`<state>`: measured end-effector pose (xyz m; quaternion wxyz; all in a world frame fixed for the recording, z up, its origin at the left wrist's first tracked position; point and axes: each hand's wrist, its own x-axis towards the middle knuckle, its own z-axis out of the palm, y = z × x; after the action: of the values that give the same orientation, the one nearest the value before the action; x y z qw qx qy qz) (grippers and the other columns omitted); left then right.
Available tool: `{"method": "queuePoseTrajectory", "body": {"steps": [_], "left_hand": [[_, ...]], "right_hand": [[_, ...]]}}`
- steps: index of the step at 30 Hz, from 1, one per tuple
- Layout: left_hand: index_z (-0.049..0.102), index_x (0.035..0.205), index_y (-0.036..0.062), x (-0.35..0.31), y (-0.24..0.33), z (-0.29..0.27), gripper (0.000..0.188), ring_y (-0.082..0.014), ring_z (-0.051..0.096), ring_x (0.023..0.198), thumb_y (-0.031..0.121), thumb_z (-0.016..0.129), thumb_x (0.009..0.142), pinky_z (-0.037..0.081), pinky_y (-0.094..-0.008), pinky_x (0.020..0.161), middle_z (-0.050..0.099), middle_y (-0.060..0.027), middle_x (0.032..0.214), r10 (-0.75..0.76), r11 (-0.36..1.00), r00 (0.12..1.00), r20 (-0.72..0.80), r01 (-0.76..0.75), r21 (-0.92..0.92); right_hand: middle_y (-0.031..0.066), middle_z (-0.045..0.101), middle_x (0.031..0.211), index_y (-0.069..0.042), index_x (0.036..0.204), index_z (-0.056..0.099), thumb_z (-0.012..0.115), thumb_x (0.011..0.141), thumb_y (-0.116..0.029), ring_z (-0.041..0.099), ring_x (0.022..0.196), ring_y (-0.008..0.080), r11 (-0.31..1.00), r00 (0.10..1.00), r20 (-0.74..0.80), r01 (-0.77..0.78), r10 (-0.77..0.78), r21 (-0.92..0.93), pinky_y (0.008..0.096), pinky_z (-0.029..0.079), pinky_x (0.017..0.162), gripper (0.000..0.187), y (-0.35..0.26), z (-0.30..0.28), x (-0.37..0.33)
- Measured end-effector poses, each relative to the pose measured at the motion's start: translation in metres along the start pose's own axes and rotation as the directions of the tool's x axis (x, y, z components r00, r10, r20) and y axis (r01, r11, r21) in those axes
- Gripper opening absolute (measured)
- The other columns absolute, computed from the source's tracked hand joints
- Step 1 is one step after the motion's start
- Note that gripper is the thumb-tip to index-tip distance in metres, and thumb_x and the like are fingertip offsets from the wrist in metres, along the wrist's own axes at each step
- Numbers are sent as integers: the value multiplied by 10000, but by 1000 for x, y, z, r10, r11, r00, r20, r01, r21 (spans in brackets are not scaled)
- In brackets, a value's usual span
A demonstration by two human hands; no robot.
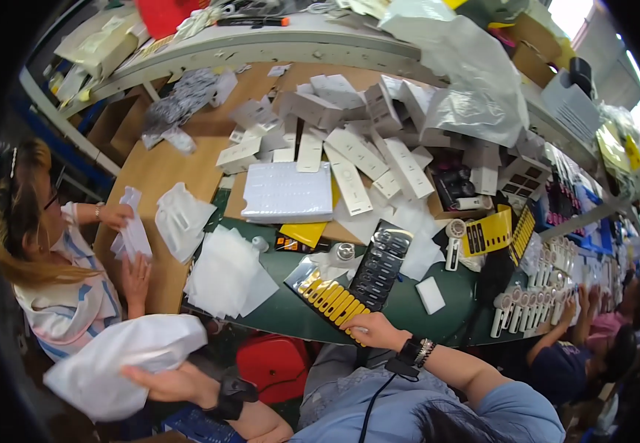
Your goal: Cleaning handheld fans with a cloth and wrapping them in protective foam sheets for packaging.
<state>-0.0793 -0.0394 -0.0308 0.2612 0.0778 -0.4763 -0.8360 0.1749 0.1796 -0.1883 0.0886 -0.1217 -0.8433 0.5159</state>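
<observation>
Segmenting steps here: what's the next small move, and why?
Probably lift one of the yellow strips with the right hand: its fingertips are at the row's near end, while the left hand is occupied with white wrapping. Can't tell whether a strip is pinched.

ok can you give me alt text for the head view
A person's left hand holds a white bag beside a green table, while their right hand touches a sheet of yellow strips. White boxes lie heaped beyond, with white round-headed gadgets at right. At left, a co-worker handles folded white card.
</observation>
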Motion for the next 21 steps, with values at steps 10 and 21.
{"method": "queuePoseTrajectory", "body": {"steps": [10,21], "left_hand": [[552,1122,-34,2,-1,-11,299,-313,621,911,169,543,903,495,-403,822,598,-200,1105,581,611,741,337,-670,421],[539,1140,-39,9,5,-9,335,-297,610,935,216,517,924,488,-392,831,588,-200,1118,618,296,554,557,-821,488]], "right_hand": [[86,652,853,-100,962,652,535,794,-82,639,749,262,999,998,-48,-32,32,3,335,522,689,206,3,-6,-19],[85,660,869,-95,949,655,541,790,-101,640,749,271,999,998,-47,-34,34,11,342,523,688,195,5,-10,-18]]}}
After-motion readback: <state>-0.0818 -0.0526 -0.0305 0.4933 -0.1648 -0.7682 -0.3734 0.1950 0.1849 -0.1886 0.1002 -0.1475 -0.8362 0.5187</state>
